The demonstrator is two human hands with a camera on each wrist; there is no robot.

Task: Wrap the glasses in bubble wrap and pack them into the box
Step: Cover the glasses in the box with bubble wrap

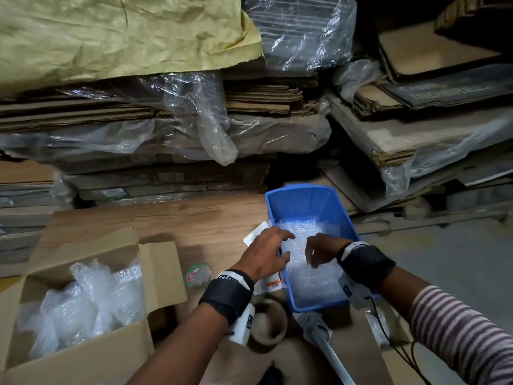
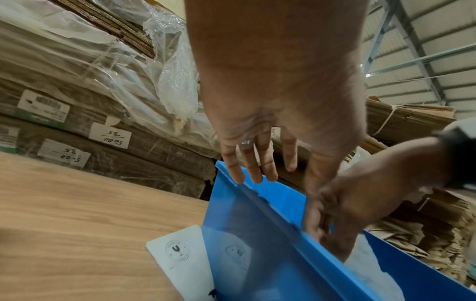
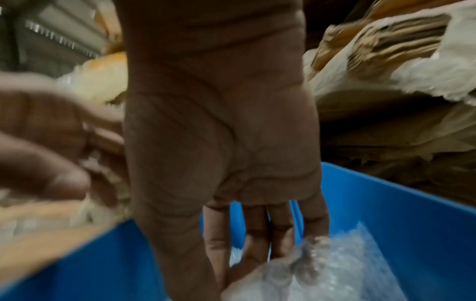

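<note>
Bubble wrap, clear sheets [image 1: 313, 262], fills the bottom of the blue rectangular plastic bin [image 1: 311, 201] on the wood-grain tabletop [image 1: 172, 218]; no bare glass can be made out in it. Surroundings: open brown cardboard box [image 1: 163, 273] at the table's left, already holding several bubble-wrapped bundles [image 1: 88, 301]; brown tape roll [image 1: 268, 323] at the near edge just left of the bin's near corner; round green-and-red-labelled lid [image 1: 198, 275] between box and bin; white printed card [image 2: 180, 256] lying against the bin's left wall, partly under it. Stacks of flattened cardboard under clear plastic film [image 1: 194, 129] crowd the back and right. The bin's left wall stands between the left hand [image 1: 263, 255] and the wrap: the hand reaches over that rim, fingers [image 2: 253, 163] spread and straight, gripping nothing. Right hand [image 1: 322, 250] is inside the bin, fingers [image 3: 257, 240] pointing down into the wrap, tips touching or buried in it; whether they pinch a sheet cannot be told, right wrist view too blurred. Both hands sit close together above the wrap's middle.
</note>
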